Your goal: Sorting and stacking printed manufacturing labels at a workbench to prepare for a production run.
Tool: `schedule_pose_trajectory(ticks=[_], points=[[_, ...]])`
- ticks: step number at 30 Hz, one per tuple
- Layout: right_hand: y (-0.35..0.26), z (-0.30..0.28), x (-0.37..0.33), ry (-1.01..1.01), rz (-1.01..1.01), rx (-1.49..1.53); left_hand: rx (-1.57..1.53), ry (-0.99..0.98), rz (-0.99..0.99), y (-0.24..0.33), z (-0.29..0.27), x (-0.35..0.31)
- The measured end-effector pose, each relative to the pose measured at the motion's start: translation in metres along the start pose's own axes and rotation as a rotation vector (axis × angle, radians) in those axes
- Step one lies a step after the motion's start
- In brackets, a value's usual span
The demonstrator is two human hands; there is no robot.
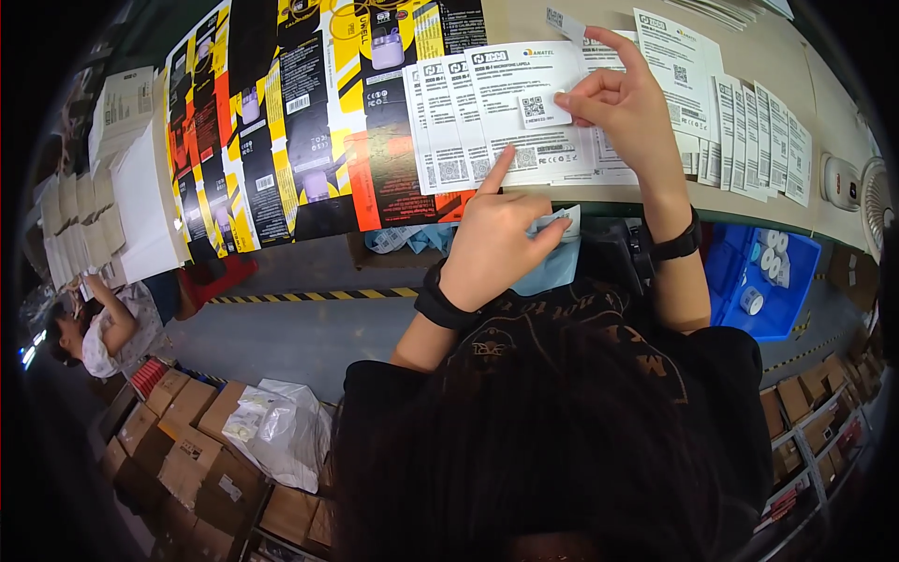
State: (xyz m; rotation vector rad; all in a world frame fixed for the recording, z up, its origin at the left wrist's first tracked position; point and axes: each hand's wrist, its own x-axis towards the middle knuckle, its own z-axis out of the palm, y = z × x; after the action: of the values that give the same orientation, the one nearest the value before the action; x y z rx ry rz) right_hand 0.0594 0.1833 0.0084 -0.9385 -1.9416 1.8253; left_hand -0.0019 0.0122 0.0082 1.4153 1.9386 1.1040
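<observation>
A white printed sheet (501, 89) lies on top of several overlapping similar sheets (440, 122) at the table's front edge. My right hand (623, 103) pinches a small white label (545, 110) with a square code between thumb and finger, against that sheet. Another small coded label (565, 23) sits at the tip of its raised finger. My left hand (501, 234) presses its stretched index finger on the sheet's lower part. Between its thumb and curled fingers is a pale-blue label backing sheet (552, 272), hanging below the table edge and partly hidden.
Flat printed black, yellow and orange packaging sheets (309, 122) cover the table's left. More white sheets (763, 136) fan out at right, near a small fan (873, 201). A blue bin (777, 304) holds white rolls. Cartons (201, 468) and another person (117, 323) are at left.
</observation>
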Motion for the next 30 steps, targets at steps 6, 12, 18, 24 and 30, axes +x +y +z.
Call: schedule_pose_trajectory(ticks=[6, 12, 18, 24, 30], points=[[0.0043, 0.0039, -0.0002, -0.016, -0.017, 0.011, 0.017, -0.009, -0.003, -0.0003, 0.0000, 0.0003], [0.0028, 0.0039, -0.0024, 0.022, -0.008, -0.049, 0.007, -0.006, 0.007, -0.0023, 0.0004, -0.0005], [0.0039, 0.0047, -0.0030, 0.028, -0.016, -0.063, 0.003, -0.004, 0.014, -0.0027, 0.0010, -0.0004], [0.0051, 0.0038, -0.0041, 0.016, -0.030, -0.101, -0.002, -0.002, 0.008, -0.0025, 0.0020, -0.0016], [0.0053, 0.0071, -0.0061, 0.042, -0.039, -0.083, -0.001, -0.009, 0.005, -0.0018, 0.0002, -0.0014]])
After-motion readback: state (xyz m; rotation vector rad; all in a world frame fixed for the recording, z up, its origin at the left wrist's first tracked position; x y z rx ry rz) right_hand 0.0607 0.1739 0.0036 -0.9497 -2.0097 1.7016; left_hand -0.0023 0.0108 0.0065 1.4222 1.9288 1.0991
